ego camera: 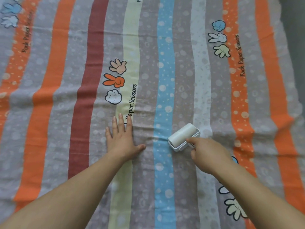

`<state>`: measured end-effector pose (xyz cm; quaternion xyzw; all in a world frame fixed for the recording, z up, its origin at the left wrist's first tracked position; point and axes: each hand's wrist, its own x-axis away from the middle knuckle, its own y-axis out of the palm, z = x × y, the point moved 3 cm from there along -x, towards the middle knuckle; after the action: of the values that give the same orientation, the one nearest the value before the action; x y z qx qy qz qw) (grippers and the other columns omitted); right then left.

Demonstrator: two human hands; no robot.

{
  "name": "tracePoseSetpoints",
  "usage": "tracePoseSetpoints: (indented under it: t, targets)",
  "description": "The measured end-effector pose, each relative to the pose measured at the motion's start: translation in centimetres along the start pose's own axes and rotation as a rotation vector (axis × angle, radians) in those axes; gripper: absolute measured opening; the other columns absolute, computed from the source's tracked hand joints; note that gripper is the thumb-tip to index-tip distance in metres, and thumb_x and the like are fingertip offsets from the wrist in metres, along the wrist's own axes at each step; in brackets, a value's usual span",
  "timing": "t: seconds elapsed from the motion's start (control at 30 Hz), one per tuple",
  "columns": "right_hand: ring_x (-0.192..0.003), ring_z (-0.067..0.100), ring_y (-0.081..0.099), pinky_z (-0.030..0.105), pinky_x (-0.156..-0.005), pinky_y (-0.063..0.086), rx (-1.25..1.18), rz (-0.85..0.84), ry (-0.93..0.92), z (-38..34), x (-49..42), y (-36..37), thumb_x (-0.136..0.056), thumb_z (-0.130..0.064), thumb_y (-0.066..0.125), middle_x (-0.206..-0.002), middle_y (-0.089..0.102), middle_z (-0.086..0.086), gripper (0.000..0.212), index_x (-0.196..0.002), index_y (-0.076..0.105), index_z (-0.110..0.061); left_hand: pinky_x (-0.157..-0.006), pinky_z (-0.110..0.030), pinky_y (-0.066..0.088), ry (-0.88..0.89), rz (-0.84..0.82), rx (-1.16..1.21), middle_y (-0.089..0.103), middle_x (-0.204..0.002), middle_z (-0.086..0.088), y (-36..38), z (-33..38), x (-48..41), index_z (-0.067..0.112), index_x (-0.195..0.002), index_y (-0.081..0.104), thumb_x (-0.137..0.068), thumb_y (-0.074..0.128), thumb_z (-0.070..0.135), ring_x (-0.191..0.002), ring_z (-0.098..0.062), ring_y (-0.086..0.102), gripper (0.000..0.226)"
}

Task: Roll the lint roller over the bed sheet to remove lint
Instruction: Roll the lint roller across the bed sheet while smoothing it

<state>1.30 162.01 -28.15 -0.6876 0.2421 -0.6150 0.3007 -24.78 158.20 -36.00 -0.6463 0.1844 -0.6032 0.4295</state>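
The right hand (208, 155) grips the handle of the light, stiff lint roller (183, 136), which lies on the soft bed sheet (181, 71), while the left hand (121, 138) presses flat beside it, likely against wrinkling.

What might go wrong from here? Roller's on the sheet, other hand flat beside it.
1. A crease runs across the striped fabric bed sheet between the left hand and the white cylindrical lint roller; the sticky roll may grab it and bunch the fabric.
2. The left hand pins one side only, so sheet beyond the roller could lift with it.
3. The right hand covers the handle, index finger extended; the grip might twist.
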Motion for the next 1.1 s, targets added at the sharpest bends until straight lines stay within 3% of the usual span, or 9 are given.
tracePoseSetpoints:
  t: [0.17,0.3,0.5,0.67,0.83,1.0,1.1]
  targets:
    - [-0.102,0.019,0.060,0.031,-0.077,0.052,0.049,-0.091,-0.013,0.4,1.7,-4.6,-0.087,-0.030,0.042,-0.125,0.061,-0.009,0.050,-0.131,0.046,-0.052,-0.124,-0.055,-0.003,0.011,0.033,0.003,-0.026,-0.166,-0.005,-0.8,-0.4,0.2,0.025,-0.161,-0.007,-0.082,0.062,0.070,-0.152,-0.028,-0.024,0.115]
    - [-0.098,0.020,0.060,0.030,-0.072,0.049,0.015,-0.013,-0.035,-2.2,1.6,-8.5,-0.089,-0.031,0.044,-0.125,0.061,-0.007,0.050,-0.134,0.043,-0.053,-0.124,-0.053,-0.002,0.064,0.161,0.025,-0.019,-0.167,-0.005,-2.6,-1.6,-0.4,0.027,-0.158,0.014,-0.085,0.064,0.064,-0.154,-0.026,-0.016,0.096]
    - [-0.110,0.030,0.058,0.039,-0.086,0.050,-0.239,0.277,-0.125,-12.9,-6.6,-9.0,-0.095,-0.023,0.041,-0.130,0.060,0.003,0.052,-0.143,0.039,-0.043,-0.123,-0.057,-0.006,0.077,0.174,-0.079,-0.030,-0.164,-0.008,-5.0,-6.1,-3.4,0.028,-0.159,-0.012,-0.076,0.059,0.080,-0.151,-0.030,-0.027,0.122]
    - [-0.117,0.031,0.054,0.036,-0.086,0.046,-0.297,0.291,-0.086,-18.9,-13.4,-8.4,-0.094,-0.018,0.043,-0.134,0.056,0.005,0.055,-0.144,0.038,-0.041,-0.120,-0.060,-0.012,0.098,0.121,-0.073,-0.039,-0.160,-0.007,-4.3,-8.2,-5.1,0.025,-0.155,-0.027,-0.066,0.051,0.093,-0.147,-0.029,-0.037,0.137]
    - [-0.114,0.034,0.056,0.040,-0.089,0.046,-0.241,0.262,-0.027,-17.0,-12.0,-4.2,-0.092,-0.024,0.043,-0.132,0.058,0.008,0.054,-0.143,0.040,-0.041,-0.119,-0.060,-0.016,0.121,0.132,-0.030,-0.044,-0.157,-0.005,-3.1,-9.5,-5.2,0.021,-0.151,-0.035,-0.065,0.047,0.096,-0.143,-0.028,-0.043,0.141]
    - [-0.105,0.034,0.059,0.037,-0.078,0.046,-0.146,0.197,-0.006,-13.0,-7.2,-0.7,-0.093,-0.024,0.042,-0.125,0.062,0.010,0.054,-0.144,0.038,-0.043,-0.117,-0.059,-0.020,0.168,0.115,-0.011,-0.044,-0.157,-0.003,-2.8,-10.0,-4.9,0.024,-0.152,-0.034,-0.064,0.046,0.097,-0.141,-0.026,-0.046,0.140]
    - [-0.104,0.031,0.060,0.037,-0.079,0.048,-0.104,0.182,0.011,-10.6,-4.2,1.1,-0.094,-0.027,0.042,-0.121,0.064,0.008,0.053,-0.143,0.038,-0.044,-0.118,-0.058,-0.021,0.195,0.111,-0.026,-0.045,-0.156,-0.004,-2.3,-10.1,-3.8,0.025,-0.152,-0.033,-0.066,0.046,0.095,-0.141,-0.026,-0.046,0.137]
